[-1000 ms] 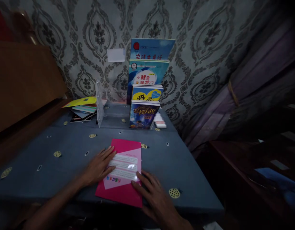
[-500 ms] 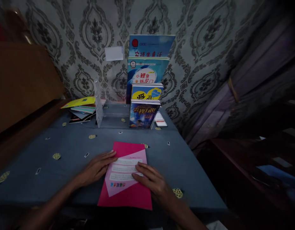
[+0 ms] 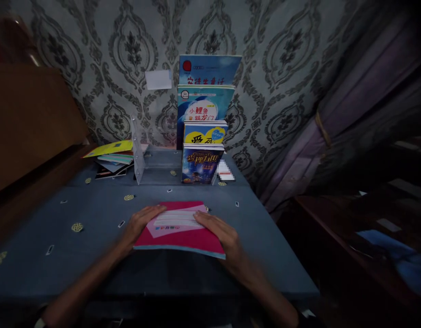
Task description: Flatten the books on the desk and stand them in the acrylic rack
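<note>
A pink book (image 3: 183, 237) with a pale label is lifted at its near edge above the blue tablecloth (image 3: 94, 255), tilted up toward me. My left hand (image 3: 139, 223) grips its left edge. My right hand (image 3: 221, 234) grips its right edge, fingers over the cover. Behind it, a clear acrylic book stand (image 3: 142, 155) holds several upright books (image 3: 202, 136) stepped in height against the wall.
A loose pile of books (image 3: 113, 157) lies at the back left beside a wooden headboard (image 3: 29, 118). Patterned wallpaper is behind. A purple curtain (image 3: 336, 123) hangs at the right, past the table's right edge.
The pink book lay flat under both hands; now both hands have taken its sides and raised its near edge off the cloth.
</note>
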A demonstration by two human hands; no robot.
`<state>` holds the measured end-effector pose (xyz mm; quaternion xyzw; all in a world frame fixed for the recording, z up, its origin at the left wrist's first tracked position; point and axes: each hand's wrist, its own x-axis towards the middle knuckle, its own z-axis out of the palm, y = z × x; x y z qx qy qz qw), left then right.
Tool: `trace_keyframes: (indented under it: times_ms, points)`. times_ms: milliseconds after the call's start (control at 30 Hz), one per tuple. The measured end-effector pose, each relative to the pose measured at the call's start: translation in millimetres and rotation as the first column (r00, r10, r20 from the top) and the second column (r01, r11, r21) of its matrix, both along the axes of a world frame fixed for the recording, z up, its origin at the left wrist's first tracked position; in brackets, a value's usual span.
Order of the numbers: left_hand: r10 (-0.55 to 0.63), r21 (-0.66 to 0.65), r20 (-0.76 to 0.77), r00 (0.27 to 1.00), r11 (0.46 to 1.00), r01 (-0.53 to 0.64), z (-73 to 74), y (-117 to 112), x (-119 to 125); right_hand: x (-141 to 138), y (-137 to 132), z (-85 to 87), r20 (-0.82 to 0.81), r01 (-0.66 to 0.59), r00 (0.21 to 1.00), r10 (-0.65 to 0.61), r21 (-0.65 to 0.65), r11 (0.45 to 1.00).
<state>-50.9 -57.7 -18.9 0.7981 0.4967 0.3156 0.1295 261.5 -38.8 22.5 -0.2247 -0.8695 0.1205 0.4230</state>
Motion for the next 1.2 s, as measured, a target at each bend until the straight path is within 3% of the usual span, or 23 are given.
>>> trace_keyframes:
  times_ms: [233, 300, 400, 500, 633, 900, 1033, 1200]
  points:
    - [-0.018, 0.101, 0.101, 0.995, 0.995, 0.007, 29.4, 17.5, 23.1, -0.6, 32.0, -27.8, 0.014, 0.064, 0.998, -0.063, -0.091, 0.994]
    - [0.011, 0.099, 0.169, 0.986, 0.995, -0.028, 36.5, 24.1, 29.5, -2.4, 39.7, -26.0, -0.012, 0.069, 0.997, -0.071, -0.12, 0.99]
    - [0.152, 0.058, 0.276, 0.949, 0.983, -0.175, 40.1, 36.1, 38.9, -7.3, 48.5, -16.6, -0.073, 0.126, 0.987, -0.141, -0.183, 0.975]
    - [0.225, 0.006, 0.396, 0.89, 0.969, -0.247, 35.5, 46.8, 48.6, -15.2, 56.4, -11.8, -0.105, 0.208, 0.965, -0.241, -0.256, 0.944]
    - [0.181, -0.019, 0.547, 0.817, 0.979, -0.204, 22.5, 54.8, 57.5, -23.6, 65.7, -16.9, -0.129, 0.241, 0.951, -0.282, -0.266, 0.933]
    - [0.132, -0.081, 0.589, 0.797, 0.991, -0.104, 3.1, 68.4, 51.2, -29.5, 83.7, -42.3, -0.117, 0.299, 0.922, -0.369, -0.388, 0.872]
    - [0.138, -0.084, 0.628, 0.766, 0.99, -0.11, -3.8, 76.8, 51.6, -33.9, 90.7, -53.0, -0.122, 0.228, 0.939, -0.323, -0.482, 0.846]
    - [0.14, -0.067, 0.656, 0.742, 0.99, -0.128, -10.3, 79.7, 53.9, -33.4, 89.5, -55.0, -0.139, 0.197, 0.942, -0.305, -0.506, 0.84]
